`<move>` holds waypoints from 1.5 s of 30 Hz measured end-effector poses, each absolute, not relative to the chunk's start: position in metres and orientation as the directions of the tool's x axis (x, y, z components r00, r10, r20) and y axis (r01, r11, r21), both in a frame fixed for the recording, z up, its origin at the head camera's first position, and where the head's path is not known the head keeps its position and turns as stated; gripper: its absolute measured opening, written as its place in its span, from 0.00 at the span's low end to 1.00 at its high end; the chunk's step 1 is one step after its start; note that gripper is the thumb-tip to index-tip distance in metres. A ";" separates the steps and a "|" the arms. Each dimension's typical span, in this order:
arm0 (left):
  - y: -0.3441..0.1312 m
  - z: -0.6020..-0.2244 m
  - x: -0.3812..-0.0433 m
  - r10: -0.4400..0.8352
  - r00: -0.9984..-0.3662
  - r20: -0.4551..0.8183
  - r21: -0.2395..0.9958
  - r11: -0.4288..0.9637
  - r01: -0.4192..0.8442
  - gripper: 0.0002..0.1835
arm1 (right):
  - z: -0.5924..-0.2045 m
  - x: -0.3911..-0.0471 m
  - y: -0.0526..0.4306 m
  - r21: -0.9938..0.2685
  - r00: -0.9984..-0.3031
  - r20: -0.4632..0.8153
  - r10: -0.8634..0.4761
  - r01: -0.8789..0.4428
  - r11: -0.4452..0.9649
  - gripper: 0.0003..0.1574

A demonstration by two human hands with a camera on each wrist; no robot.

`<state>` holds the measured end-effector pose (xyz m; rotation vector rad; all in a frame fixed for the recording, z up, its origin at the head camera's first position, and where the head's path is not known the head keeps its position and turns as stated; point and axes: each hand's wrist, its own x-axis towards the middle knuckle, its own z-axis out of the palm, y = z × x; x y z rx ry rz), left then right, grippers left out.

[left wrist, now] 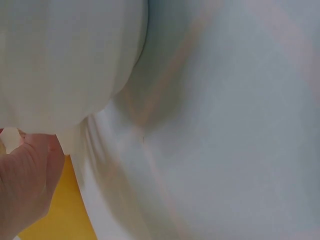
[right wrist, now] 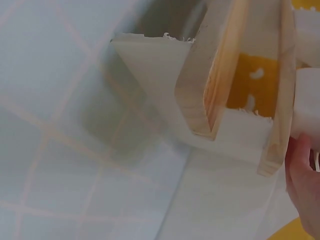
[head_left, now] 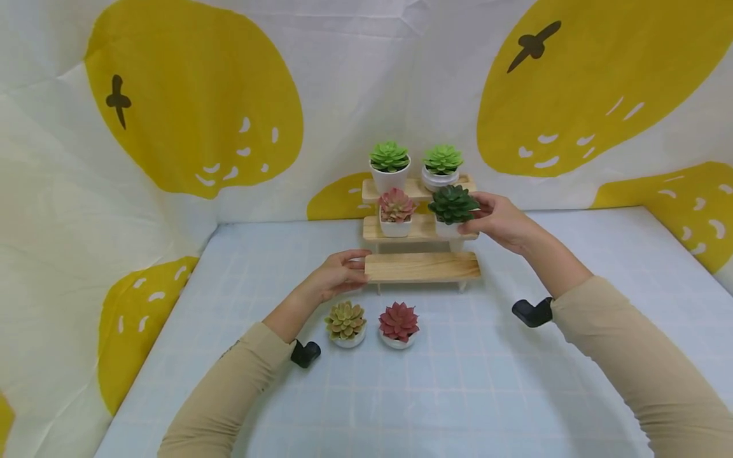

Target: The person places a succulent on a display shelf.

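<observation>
A dark green succulent (head_left: 452, 205) in a white pot (right wrist: 306, 100) stands at the right of the middle tier of a three-tier wooden stand (head_left: 422, 267). My right hand (head_left: 504, 222) grips that pot from its right side, fingers behind and thumb in front. At the left end of the bottom tier, my left hand (head_left: 338, 275) holds the board's edge. A pink succulent (head_left: 396, 207) shares the middle tier. Two bright green succulents, one left (head_left: 389, 157) and one right (head_left: 443, 159), sit on the top tier.
A yellowish-green succulent (head_left: 346, 320) and a red succulent (head_left: 399, 322), both in white bowls, stand on the pale blue checked cloth (head_left: 458, 381) before the stand. Behind hangs a white curtain (head_left: 355, 76) with yellow fruit prints.
</observation>
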<state>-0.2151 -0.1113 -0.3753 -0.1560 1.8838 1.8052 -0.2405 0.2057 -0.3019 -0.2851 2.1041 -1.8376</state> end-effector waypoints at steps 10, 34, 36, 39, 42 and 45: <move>-0.111 -0.374 -0.215 0.276 -0.854 -0.441 0.897 0.103 -0.430 0.33 | -0.304 -0.243 0.208 -0.992 -0.915 -0.095 -0.393 0.056 0.110 0.30; -0.110 -0.372 -0.214 0.281 -0.854 -0.437 0.899 0.091 -0.429 0.33 | -0.301 -0.231 0.234 -0.978 -0.911 -0.128 -0.392 0.051 0.200 0.40; -0.111 -0.373 -0.214 0.283 -0.855 -0.435 0.899 0.093 -0.427 0.33 | -0.300 -0.228 0.237 -0.974 -0.912 -0.127 -0.390 0.041 0.221 0.41; -0.111 -0.374 -0.215 0.288 -0.854 -0.433 0.900 0.096 -0.424 0.33 | -0.299 -0.225 0.240 -0.968 -0.917 -0.123 -0.380 0.026 0.251 0.41; -0.111 -0.375 -0.215 0.289 -0.853 -0.434 0.900 0.094 -0.426 0.33 | -0.297 -0.221 0.242 -0.965 -0.925 -0.125 -0.359 0.030 0.259 0.40; -0.111 -0.375 -0.215 0.288 -0.854 -0.432 0.901 0.092 -0.425 0.33 | -0.297 -0.217 0.243 -0.968 -0.929 -0.125 -0.347 0.037 0.250 0.38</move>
